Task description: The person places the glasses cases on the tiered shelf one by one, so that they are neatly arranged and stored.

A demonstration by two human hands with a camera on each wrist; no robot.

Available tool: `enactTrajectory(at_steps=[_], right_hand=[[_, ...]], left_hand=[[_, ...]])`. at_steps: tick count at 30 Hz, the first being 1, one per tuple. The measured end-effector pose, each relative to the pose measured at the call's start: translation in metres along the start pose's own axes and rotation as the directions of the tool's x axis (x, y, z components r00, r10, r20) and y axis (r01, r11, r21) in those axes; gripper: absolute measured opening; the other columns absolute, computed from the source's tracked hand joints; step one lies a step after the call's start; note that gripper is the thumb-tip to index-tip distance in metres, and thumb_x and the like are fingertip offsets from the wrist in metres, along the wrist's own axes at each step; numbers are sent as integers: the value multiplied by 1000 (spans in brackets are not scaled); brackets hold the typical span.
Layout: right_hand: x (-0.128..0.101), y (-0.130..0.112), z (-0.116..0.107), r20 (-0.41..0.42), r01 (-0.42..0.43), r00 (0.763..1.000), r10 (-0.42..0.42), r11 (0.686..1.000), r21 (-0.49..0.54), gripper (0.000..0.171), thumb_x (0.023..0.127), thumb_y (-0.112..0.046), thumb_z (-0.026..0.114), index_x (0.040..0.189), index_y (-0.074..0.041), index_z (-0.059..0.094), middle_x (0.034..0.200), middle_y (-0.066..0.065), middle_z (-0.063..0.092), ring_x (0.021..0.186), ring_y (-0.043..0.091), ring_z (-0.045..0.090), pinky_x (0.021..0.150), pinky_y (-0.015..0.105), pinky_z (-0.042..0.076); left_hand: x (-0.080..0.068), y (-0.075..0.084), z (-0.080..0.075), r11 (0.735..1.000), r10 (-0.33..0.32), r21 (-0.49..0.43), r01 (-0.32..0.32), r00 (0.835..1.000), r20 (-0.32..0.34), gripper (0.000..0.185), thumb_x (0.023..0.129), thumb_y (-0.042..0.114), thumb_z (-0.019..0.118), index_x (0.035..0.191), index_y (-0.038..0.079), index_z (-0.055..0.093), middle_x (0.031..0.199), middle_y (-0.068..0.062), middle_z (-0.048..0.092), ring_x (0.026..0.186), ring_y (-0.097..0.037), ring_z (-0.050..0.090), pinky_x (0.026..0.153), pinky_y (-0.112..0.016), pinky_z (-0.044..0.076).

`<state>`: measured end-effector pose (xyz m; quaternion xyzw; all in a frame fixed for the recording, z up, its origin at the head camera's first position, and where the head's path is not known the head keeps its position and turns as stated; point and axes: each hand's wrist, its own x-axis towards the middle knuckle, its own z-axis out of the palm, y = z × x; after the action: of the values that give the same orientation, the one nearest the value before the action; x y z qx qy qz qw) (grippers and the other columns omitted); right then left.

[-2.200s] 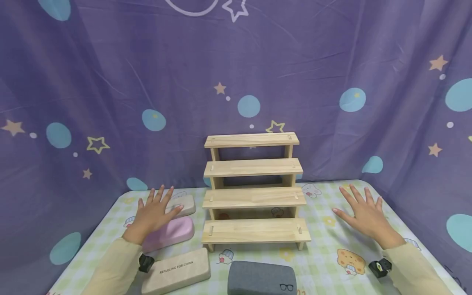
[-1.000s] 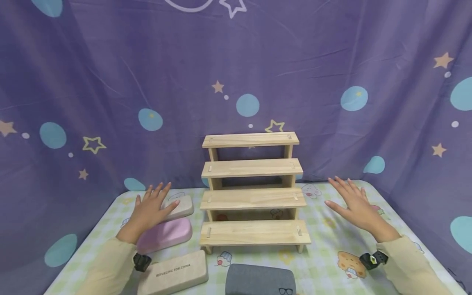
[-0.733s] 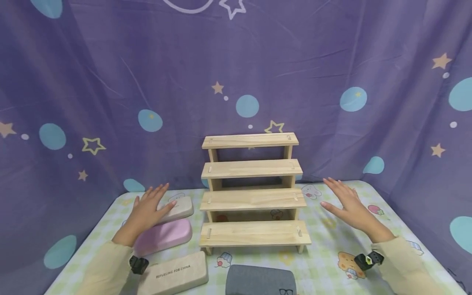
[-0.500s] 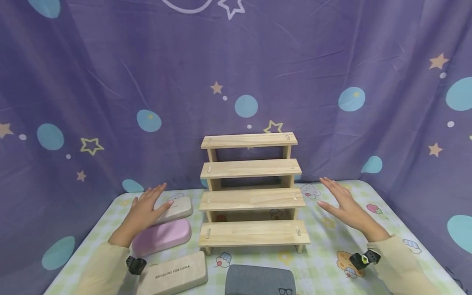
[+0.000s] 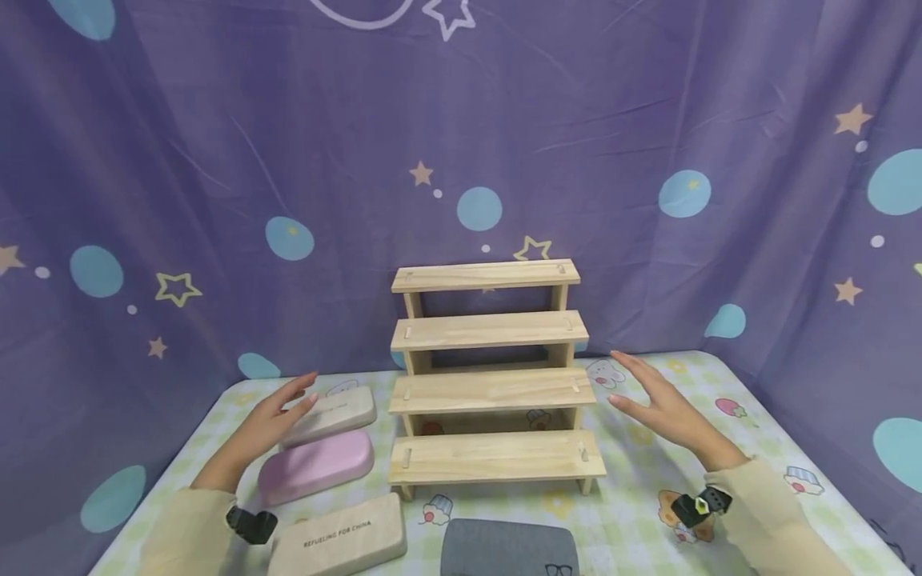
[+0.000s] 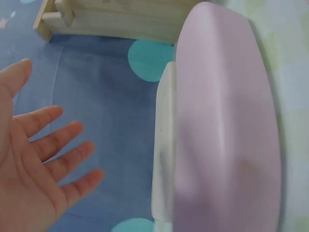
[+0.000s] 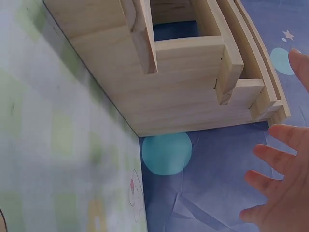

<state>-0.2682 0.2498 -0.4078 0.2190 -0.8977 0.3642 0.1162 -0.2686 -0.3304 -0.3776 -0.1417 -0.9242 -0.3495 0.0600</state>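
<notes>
- The left hand (image 5: 270,416) hovers with fingers spread and holds nothing, just above the beige case (image 5: 328,406) near the table's (image 5: 634,512) left edge.
- The pink case (image 5: 317,466) lies just in front of the beige one.
- The right hand (image 5: 659,404) is likewise spread and empty, beside the wooden step shelf (image 5: 493,376) at the table's back edge.
- The beige case looks stiff, light and smooth; I judge a grip across its long sides safest.

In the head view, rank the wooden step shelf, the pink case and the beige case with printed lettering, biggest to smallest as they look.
1. Wooden step shelf, clearly largest.
2. Beige lettered case.
3. Pink case.
The beige one lies nearer the camera and runs off the frame's bottom edge, so the last two may really be alike.
</notes>
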Motion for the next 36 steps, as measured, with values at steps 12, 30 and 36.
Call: enactTrajectory(at_steps=[12,30,36], right_hand=[[7,-3,19,-24,33,999,-30,988,151,61,91,-18,63,143,-1,37,144,23,37,130,43,33,103,58,27],[22,-3,45,-65,44,998,-21,925,378,57,90,-9,64,139,7,39,141,25,41,130,40,35,101,8,28],[24,0,49,-69,10,997,19,914,405,60,88,-12,66,138,7,39,142,25,40,131,39,34,101,10,30]], left_hand=[[-19,-32,-8,981,-53,-186,47,998,-27,45,101,26,45,134,-5,46,127,-13,58,107,11,47,85,-14,41],[-35,-82,-10,912,-237,-348,218,972,-12,55,94,26,59,136,-4,43,115,17,60,99,11,53,81,-11,42],[-26,-95,-7,895,-307,-340,289,952,1,62,92,31,62,139,-3,40,120,11,58,97,15,49,82,-12,41]])
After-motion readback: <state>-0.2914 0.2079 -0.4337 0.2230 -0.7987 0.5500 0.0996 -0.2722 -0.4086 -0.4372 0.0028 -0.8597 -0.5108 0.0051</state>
